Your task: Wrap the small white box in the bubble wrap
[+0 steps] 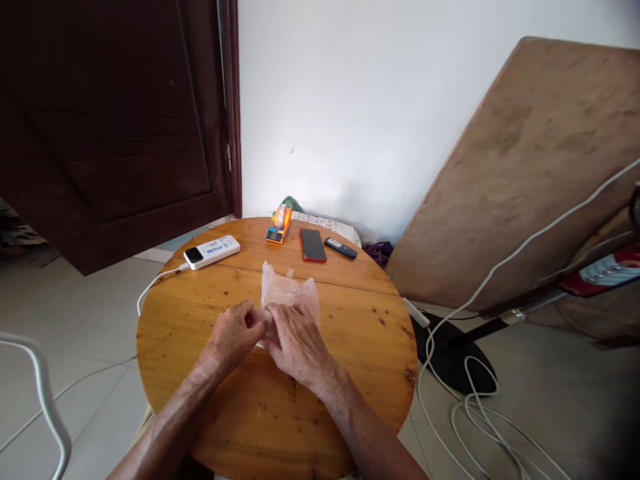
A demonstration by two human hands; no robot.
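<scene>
A crumpled piece of clear bubble wrap (287,291) lies in the middle of the round wooden table (210,313). My left hand (234,335) and my right hand (296,345) meet at its near edge, fingers curled and pinching the wrap between them. A small bit of tape sticks up at the wrap's far edge. What lies under the fingers is hidden.
At the table's far side lie a white power bank (211,252) with a cable, an orange tape dispenser (279,224), a red-edged phone (313,245) and a small dark phone (341,248). A wooden board (525,167) leans against the wall at right. White cables (475,407) trail over the floor.
</scene>
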